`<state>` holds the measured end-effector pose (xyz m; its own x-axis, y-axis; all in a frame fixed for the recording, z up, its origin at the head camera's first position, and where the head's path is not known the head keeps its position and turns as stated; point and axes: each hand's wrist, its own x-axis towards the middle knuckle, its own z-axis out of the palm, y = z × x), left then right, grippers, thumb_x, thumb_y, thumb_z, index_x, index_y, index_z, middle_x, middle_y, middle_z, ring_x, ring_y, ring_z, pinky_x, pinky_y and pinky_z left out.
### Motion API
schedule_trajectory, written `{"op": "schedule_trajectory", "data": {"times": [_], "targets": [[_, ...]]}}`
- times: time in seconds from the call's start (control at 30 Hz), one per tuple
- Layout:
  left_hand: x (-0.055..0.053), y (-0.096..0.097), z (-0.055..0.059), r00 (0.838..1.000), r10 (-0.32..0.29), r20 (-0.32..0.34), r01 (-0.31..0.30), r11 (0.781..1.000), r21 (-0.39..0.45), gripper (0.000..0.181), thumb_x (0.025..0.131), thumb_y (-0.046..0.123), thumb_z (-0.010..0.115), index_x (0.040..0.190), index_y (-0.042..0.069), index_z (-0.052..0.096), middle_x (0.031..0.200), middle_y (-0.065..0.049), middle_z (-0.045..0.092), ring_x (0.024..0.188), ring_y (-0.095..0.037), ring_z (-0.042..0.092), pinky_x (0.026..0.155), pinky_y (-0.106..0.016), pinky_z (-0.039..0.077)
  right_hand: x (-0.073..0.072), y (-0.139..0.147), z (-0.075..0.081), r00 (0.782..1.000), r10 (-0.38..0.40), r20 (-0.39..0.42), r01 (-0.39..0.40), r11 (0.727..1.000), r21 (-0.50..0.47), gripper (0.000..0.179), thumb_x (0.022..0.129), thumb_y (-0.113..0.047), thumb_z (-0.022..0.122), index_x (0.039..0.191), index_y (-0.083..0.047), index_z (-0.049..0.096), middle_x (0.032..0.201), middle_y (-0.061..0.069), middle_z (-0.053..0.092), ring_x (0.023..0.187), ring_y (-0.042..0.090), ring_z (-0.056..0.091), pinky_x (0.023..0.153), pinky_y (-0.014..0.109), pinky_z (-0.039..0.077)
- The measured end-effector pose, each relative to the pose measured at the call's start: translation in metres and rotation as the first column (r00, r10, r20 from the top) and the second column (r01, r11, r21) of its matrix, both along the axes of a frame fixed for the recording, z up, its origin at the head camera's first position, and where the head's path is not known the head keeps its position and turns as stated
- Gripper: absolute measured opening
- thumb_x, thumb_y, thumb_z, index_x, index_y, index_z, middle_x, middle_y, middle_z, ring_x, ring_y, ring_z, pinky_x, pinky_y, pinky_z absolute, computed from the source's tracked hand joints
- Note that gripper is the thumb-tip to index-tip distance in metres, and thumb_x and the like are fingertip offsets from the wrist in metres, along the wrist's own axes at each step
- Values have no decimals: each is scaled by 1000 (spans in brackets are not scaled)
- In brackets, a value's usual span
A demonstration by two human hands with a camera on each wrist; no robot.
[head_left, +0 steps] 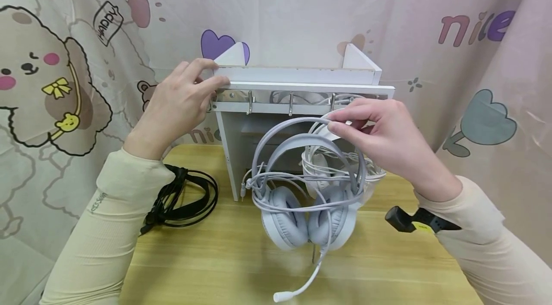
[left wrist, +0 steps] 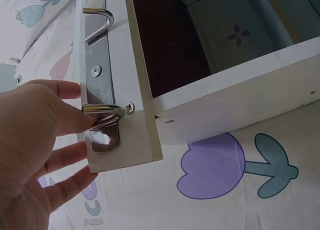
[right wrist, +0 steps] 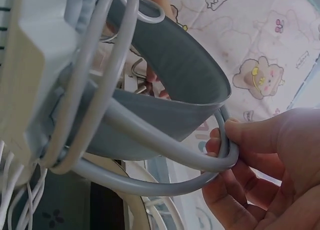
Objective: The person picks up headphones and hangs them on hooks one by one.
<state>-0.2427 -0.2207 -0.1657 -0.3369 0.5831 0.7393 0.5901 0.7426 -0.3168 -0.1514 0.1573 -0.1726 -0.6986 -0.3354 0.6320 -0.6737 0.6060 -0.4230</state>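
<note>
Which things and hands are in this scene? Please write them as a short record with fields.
Right hand: pinches grey-white headset by its outer band
Left hand: grips left end of white shelf
Headset position: in front of shelf, ear cups below, microphone lowest
Shelf front: metal hooks
Behind headset: other white headphones, partly hidden
Table: yellow wood look; black cable coil at left
Background: printed curtain

The left hand [head_left: 178,96] grips, thumb [left wrist: 75,117] opposing spread fingers [left wrist: 70,185]; to its right, the right hand [head_left: 384,132] pinches between thumb and bent fingers. The left forearm [head_left: 103,233] and right forearm [head_left: 487,247] slant inward behind their hands.
</note>
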Motion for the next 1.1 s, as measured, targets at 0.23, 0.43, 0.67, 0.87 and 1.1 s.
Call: {"op": "schedule_trajectory", "data": {"times": [0.23, 0.43, 0.67, 0.87, 1.1], "targets": [[-2, -2, -5, 1000, -7, 10, 7, 1000, 3, 35, 98, -7, 65, 128, 9, 73, 136, -24, 63, 99, -45, 61, 79, -54, 58, -11, -19, -8, 1000, 4, 22, -3, 1000, -21, 13, 96, -12, 80, 107, -14, 87, 91, 0, 78, 72, 9, 64, 66, 14, 51], [-3, -3, -7, 1000, -16, 12, 16, 1000, 5, 34, 98, -7, 65, 127, 10, 72, 137, -23, 63, 98, -45, 61, 78, -54, 57, -20, -32, -12, 999, 8, 50, -6, 999, -34, 14, 97, -15, 80, 109, -16, 87, 95, -1, 80, 74, 11, 69, 65, 16, 51], [-4, -4, -6, 1000, -18, 13, 18, 1000, 9, 34, 99, -6, 64, 128, 10, 72, 139, -23, 63, 101, -45, 61, 78, -55, 58, -28, -44, -14, 998, -10, 62, 12, 999, -33, 15, 98, -17, 79, 111, -17, 87, 98, -1, 80, 77, 13, 70, 67, 18, 51], [-3, -4, -6, 1000, -15, 20, 14, 999, 28, 36, 99, -7, 62, 129, 10, 72, 140, -22, 64, 101, -45, 62, 79, -56, 58, -37, -53, -14, 996, -47, 75, 51, 998, -48, 15, 98, -20, 79, 111, -18, 87, 96, -1, 81, 70, 16, 63, 63, 22, 45], [-2, -4, -5, 999, -29, 22, 28, 999, 45, 32, 98, -7, 63, 127, 6, 72, 141, -21, 65, 99, -45, 62, 77, -55, 57, -46, -63, -17, 996, -75, 53, 79, 995, -67, 13, 97, -21, 80, 108, -20, 88, 96, -1, 82, 68, 15, 65, 66, 25, 45]]}}
